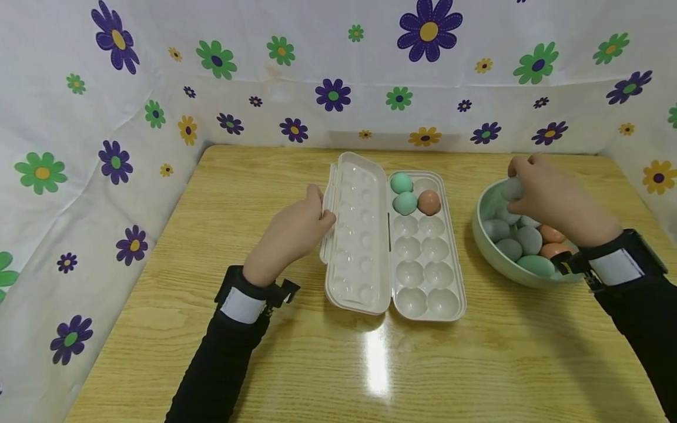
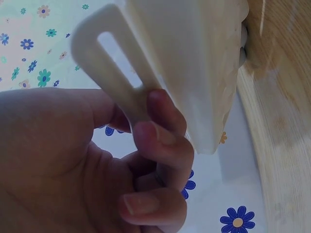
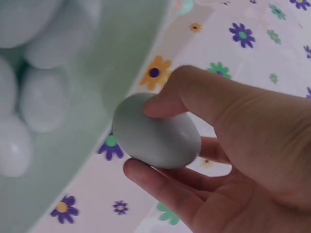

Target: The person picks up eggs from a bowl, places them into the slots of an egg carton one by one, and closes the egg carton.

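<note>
An egg carton (image 1: pixel 459 288) lies unfolded on the table, its lid (image 1: pixel 355 235) on the left. Two green eggs (image 1: pixel 405 203) and one brown egg (image 1: pixel 429 202) sit in the upper cups of its right half. My left hand (image 1: pixel 285 238) pinches the slotted handle flap (image 2: pixel 92 48) at the lid's left side. Above the far left rim of a pale green bowl (image 1: pixel 482 241), my right hand (image 1: pixel 560 202) holds a grey-green egg (image 3: pixel 155 132) between thumb and fingers. Several grey, green and brown eggs fill the bowl, partly hidden by the right hand.
A wooden table (image 1: pixel 254 370) carries the carton and the bowl. Behind it and at the sides hangs a white cloth (image 1: pixel 317 53) with printed flowers. The bowl stands a short way right of the carton.
</note>
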The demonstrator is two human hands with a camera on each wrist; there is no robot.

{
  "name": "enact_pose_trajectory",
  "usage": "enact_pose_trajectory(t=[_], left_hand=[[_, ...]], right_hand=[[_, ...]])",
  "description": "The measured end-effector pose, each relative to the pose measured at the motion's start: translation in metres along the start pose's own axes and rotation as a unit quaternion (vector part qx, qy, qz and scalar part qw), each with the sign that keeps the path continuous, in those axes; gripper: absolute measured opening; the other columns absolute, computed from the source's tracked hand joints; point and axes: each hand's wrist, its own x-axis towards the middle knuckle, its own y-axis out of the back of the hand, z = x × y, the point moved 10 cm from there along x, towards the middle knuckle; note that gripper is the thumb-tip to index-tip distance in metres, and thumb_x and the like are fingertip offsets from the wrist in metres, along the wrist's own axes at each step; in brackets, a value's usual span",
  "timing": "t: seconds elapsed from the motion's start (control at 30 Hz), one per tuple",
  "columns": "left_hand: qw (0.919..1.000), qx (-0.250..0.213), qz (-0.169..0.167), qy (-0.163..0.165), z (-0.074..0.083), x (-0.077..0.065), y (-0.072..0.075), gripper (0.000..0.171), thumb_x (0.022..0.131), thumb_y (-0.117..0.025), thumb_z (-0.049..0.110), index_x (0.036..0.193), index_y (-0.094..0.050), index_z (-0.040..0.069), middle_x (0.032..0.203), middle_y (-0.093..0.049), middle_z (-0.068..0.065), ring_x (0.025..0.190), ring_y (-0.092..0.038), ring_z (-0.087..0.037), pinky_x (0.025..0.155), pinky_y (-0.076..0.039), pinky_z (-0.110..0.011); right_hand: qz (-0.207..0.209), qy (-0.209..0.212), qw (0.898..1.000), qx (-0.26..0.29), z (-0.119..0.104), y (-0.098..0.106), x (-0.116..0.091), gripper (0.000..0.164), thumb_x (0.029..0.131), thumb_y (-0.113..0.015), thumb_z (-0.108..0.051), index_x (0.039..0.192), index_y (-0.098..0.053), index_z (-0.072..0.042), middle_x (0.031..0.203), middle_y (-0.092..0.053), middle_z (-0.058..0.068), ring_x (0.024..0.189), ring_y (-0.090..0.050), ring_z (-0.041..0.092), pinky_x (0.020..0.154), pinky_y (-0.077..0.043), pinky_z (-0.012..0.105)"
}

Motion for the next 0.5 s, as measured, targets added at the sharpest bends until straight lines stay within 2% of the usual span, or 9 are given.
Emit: enact_pose_trajectory(t=[0.23, 0.37, 0.5], left_hand=[[1.0, 0.001, -0.001, 0.001, -0.001, -0.002, 0.0, 0.033, 0.106, -0.043, 0.027, 0.123, -0.041, -0.002, 0.07, -0.046, -0.003, 0.054, -0.046, -0.016, 0.047, -0.033, -0.026], [1.0, -0.002, -0.001, 0.0, -0.001, -0.002, 0.0, 0.033, 0.106, -0.044, 0.027, 0.123, -0.041, -0.002, 0.07, -0.045, -0.003, 0.054, -0.046, -0.016, 0.047, -0.033, -0.026], [1.0, -0.005, 0.0, -0.003, -0.001, -0.001, 0.001, 0.034, 0.106, -0.043, 0.026, 0.124, -0.042, -0.003, 0.07, -0.046, -0.003, 0.054, -0.046, -0.016, 0.047, -0.033, -0.025]], right_hand=[[0.05, 0.011, 0.999, 0.005, -0.03, 0.019, 0.006, 0.051, 0.088, -0.068, -0.013, 0.13, -0.048, 0.007, 0.12, -0.048, 0.032, 0.095, -0.055, 0.043, 0.076, -0.055, 0.055], [0.072, 0.01, 0.997, 0.01, -0.045, 0.02, 0.016, 0.05, 0.087, -0.069, -0.013, 0.128, -0.049, 0.007, 0.118, -0.05, 0.033, 0.093, -0.057, 0.045, 0.076, -0.056, 0.057], [0.069, 0.012, 0.997, 0.02, -0.057, 0.014, 0.03, 0.05, 0.086, -0.071, -0.013, 0.127, -0.049, 0.007, 0.118, -0.051, 0.032, 0.095, -0.058, 0.046, 0.079, -0.056, 0.059]])
